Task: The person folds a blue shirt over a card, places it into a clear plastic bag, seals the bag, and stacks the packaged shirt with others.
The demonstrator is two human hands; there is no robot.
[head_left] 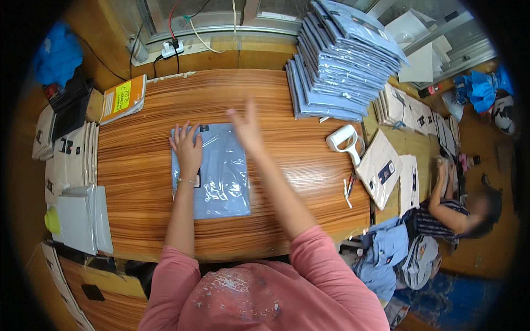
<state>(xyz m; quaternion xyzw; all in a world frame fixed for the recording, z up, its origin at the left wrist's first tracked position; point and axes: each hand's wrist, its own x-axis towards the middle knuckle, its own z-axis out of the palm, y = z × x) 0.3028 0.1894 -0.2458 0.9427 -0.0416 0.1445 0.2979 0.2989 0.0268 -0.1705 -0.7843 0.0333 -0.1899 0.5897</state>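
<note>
Resting open left hand (189,144) on folded blue cloth (226,182), already bagged but not on the pile (348,63) beyond open right hand (248,133).

The left forearm (183,207) runs toward 12 o'clock, its left hand (188,146) flat with the back uppermost and the fingers fanned from about 10 round to 1 o'clock. The right forearm (279,187) slants toward 11 o'clock; the right hand (249,132), motion-blurred at the left's 3 o'clock, has its fingers extended toward 12.
</note>
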